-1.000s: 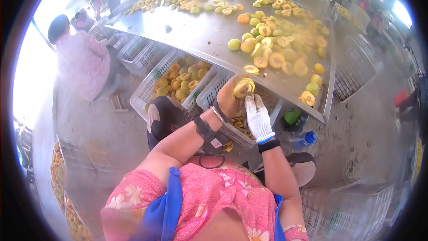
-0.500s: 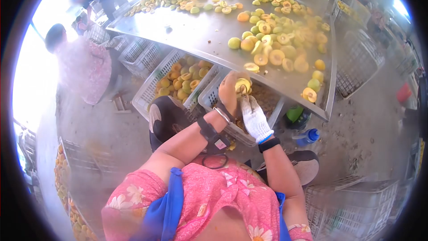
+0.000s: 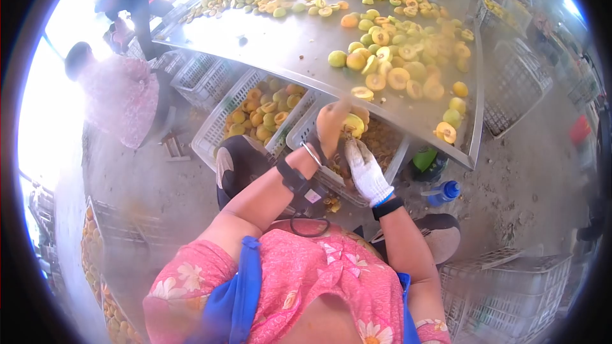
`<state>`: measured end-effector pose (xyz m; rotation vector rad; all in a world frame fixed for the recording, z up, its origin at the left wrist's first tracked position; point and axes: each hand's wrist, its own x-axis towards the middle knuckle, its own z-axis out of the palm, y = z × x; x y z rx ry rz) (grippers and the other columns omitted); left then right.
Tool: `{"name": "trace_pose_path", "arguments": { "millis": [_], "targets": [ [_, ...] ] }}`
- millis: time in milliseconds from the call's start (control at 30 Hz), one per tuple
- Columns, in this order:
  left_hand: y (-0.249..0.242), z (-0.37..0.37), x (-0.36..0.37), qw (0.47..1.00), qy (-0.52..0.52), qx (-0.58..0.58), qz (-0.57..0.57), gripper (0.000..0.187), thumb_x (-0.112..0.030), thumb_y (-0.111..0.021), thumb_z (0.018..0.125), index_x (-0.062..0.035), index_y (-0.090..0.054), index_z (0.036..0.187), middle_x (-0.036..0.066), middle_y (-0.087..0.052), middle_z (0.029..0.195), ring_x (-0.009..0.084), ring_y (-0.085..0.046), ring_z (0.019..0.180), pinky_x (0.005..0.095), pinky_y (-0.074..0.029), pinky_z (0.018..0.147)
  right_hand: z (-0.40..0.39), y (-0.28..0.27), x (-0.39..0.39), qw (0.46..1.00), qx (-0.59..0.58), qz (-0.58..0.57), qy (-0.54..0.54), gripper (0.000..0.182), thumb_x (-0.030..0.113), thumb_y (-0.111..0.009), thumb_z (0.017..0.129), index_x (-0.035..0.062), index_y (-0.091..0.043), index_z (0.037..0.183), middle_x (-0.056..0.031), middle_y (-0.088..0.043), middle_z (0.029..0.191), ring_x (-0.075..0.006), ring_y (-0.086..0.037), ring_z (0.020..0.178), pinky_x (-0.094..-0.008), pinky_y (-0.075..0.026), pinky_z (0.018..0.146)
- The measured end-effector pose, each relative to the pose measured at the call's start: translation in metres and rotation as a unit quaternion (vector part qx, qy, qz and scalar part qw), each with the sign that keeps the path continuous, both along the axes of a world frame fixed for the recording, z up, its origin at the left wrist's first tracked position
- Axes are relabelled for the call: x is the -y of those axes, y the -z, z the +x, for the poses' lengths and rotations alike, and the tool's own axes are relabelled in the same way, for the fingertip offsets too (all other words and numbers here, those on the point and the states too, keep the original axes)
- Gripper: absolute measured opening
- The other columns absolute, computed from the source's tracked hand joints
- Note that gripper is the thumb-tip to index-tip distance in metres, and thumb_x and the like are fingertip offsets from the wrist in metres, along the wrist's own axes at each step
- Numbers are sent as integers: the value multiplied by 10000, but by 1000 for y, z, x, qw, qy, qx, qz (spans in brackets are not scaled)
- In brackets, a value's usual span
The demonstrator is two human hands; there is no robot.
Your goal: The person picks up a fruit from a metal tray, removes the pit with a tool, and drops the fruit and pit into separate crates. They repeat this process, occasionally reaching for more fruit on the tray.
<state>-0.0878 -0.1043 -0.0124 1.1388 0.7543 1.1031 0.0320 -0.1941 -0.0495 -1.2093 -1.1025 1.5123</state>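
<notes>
My bare left hand (image 3: 333, 124) is closed around a cut yellow peach (image 3: 352, 125), just past the near edge of the metal table. My right hand (image 3: 368, 171), in a white knit glove with soiled fingertips, is closed right against the underside of the peach. Something small and dark shows between its fingertips and the fruit, too small to make out. Both hands are above a white crate (image 3: 298, 138) with brownish scraps inside. On the metal table (image 3: 290, 57), many yellow-green peaches (image 3: 398, 78) lie, whole and halved with reddish centres.
Left of my hands stands a white crate (image 3: 205, 148) of peaches. A blue bottle (image 3: 443, 193) and a green object (image 3: 423, 158) are on the floor at the right. Stacked crates (image 3: 516, 290) stand lower right. A person in pink (image 3: 124, 99) sits at the left; another bends behind.
My left hand has turned over the peach, so its cut face shows less. My right hand stays beneath it. The person at the back left has shifted.
</notes>
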Motion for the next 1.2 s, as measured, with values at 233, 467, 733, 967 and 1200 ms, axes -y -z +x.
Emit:
{"name": "trace_pose_path", "arguments": {
  "millis": [233,467,733,967,1200],
  "targets": [
    [7,4,1,999,10,38,-17,504,-352,-455,1039,84,-688,936,133,-716,870,193,-670,743,304,-534,710,-8,0,4,998,-40,42,29,372,428,-501,1042,76,-579,1132,20,-539,789,-64,-461,677,-241,-389,619],
    [9,-5,-7,992,74,-86,61,524,-332,-453,1038,60,-692,786,167,-716,805,228,-669,689,313,-536,675,3,2,5,988,-125,-74,-50,330,443,-525,1031,131,-616,1091,35,-547,782,-51,-440,584,-220,-360,511],
    [11,-13,-6,987,134,63,-65,516,-412,-494,1011,19,-684,799,167,-697,800,277,-678,694,352,-546,625,-2,-11,3,890,-363,-253,-108,384,543,-483,1016,175,-576,960,68,-375,587,-56,-241,336,-221,-193,310],
    [10,-11,1,956,97,162,-223,511,-448,-494,994,-3,-672,816,164,-680,822,290,-677,701,369,-551,615,-3,4,0,847,-449,-245,-143,368,513,-475,1028,163,-575,978,64,-377,582,-60,-239,333,-219,-214,308],
    [18,-25,-13,981,188,-39,-21,508,-403,-494,996,34,-673,811,173,-695,817,271,-675,700,369,-546,631,-4,-13,3,895,-327,-281,-113,363,489,-459,1041,141,-557,1013,57,-385,587,-59,-252,335,-225,-200,304]
  ]
}}
